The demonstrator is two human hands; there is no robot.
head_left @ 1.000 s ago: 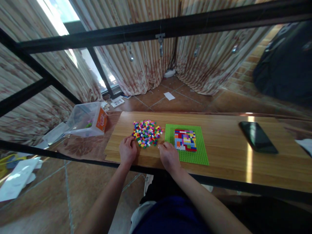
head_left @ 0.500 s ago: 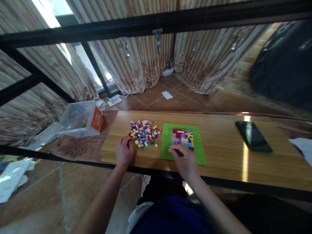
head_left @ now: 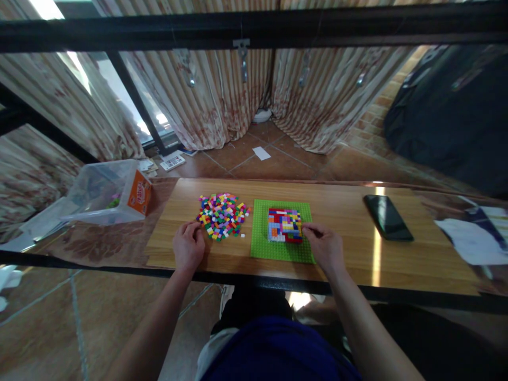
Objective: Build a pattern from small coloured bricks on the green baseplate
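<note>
Brick block [head_left: 284,226] sits on the green baseplate [head_left: 260,233], probably for firm footing — right hand [head_left: 326,247] pinched at its right edge, left hand [head_left: 189,246] curled by the loose pile [head_left: 223,216]; whether either grips anything, I cannot tell.

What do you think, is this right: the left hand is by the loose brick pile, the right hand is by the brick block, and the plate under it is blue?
Not quite: the head view shows a green plate, not blue. The left hand by the loose brick pile and the right hand by the brick block are correct.
</note>
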